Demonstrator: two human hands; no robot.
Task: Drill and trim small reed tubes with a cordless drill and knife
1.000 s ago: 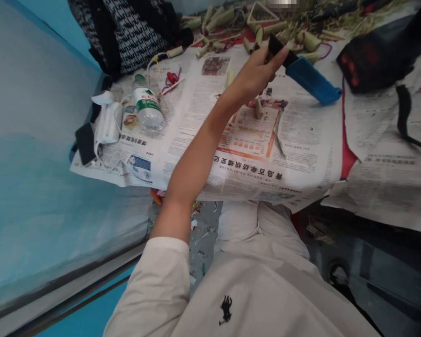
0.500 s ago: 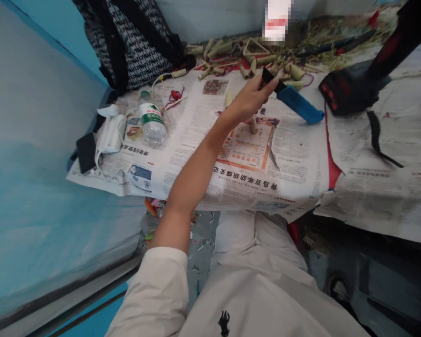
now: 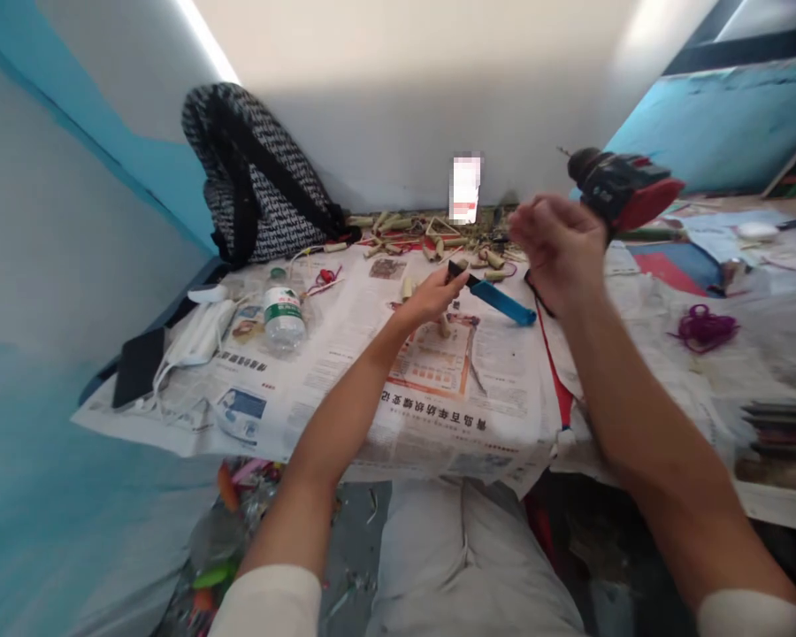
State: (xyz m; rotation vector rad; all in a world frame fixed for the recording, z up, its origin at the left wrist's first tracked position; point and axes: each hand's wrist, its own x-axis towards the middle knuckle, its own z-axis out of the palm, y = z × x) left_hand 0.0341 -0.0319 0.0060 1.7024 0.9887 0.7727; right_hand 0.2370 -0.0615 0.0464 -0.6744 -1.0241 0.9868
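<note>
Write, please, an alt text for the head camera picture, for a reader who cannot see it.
The left hand holds a blue-handled tool over a newspaper-covered table, while the raised right hand grips a black and red power drill. A water bottle lies to the left.

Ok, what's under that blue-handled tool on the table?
Newspaper lies under the blue-handled tool; its far end is in the left hand. The tabletop beneath the paper is covered, so it can't be seen.

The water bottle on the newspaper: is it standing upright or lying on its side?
Upright: the water bottle stands on the newspaper, its cap at the top and its green label level.
</note>
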